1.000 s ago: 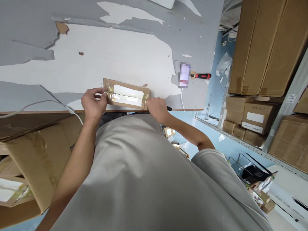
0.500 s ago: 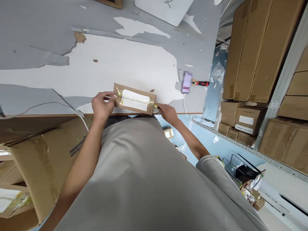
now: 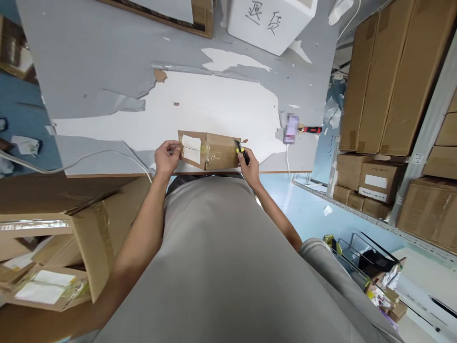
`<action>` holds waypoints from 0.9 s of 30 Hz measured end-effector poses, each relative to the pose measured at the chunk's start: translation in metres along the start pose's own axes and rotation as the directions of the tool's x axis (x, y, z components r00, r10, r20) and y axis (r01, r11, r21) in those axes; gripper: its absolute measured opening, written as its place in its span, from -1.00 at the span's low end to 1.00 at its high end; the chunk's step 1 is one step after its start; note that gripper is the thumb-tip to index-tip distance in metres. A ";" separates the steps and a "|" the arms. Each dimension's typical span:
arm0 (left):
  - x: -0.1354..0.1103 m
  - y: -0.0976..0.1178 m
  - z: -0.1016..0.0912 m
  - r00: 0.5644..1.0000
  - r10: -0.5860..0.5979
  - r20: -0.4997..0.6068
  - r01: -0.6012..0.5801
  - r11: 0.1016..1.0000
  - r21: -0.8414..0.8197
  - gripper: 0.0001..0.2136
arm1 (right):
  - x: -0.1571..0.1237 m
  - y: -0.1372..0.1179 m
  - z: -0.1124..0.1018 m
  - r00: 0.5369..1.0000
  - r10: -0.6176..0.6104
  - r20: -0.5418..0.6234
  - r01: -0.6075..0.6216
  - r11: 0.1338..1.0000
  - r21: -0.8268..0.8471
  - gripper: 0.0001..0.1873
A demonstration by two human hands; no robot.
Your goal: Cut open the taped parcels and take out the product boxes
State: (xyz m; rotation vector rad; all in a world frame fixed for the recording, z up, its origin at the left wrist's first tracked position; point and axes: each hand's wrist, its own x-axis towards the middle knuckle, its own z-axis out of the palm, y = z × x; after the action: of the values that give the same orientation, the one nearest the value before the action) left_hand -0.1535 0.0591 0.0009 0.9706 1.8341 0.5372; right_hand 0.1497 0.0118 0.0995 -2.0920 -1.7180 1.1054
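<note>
A small cardboard parcel (image 3: 217, 151), taped and bearing a white label, rests on the near edge of the worn grey-and-white table (image 3: 200, 102). It is tipped up so a brown side faces me. My left hand (image 3: 167, 157) grips its left end with curled fingers. My right hand (image 3: 247, 164) is closed on a black-and-yellow utility knife (image 3: 240, 151), whose tip is at the parcel's right end.
An open carton (image 3: 53, 247) with labelled parcels stands at lower left. A white box (image 3: 271, 21) sits at the table's far edge. A red-handled tool (image 3: 311, 129) lies at the table's right edge. Stacked cartons (image 3: 389, 81) fill shelving on the right.
The parcel has been turned up from lying flat onto its side. My right hand left the parcel's right end, took up the knife and brought it to that end.
</note>
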 end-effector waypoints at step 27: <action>0.011 0.086 -0.030 0.859 0.361 0.364 -0.390 0.921 0.009 -0.81 | -0.033 -0.136 0.002 0.992 0.002 0.126 0.043 0.936 -0.350 -0.41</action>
State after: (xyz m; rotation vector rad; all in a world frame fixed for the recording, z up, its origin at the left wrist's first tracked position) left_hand -0.1495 0.1198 0.0699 1.4013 1.3532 0.4816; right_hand 0.0447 0.0207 0.1924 -2.2389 -2.1301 1.0005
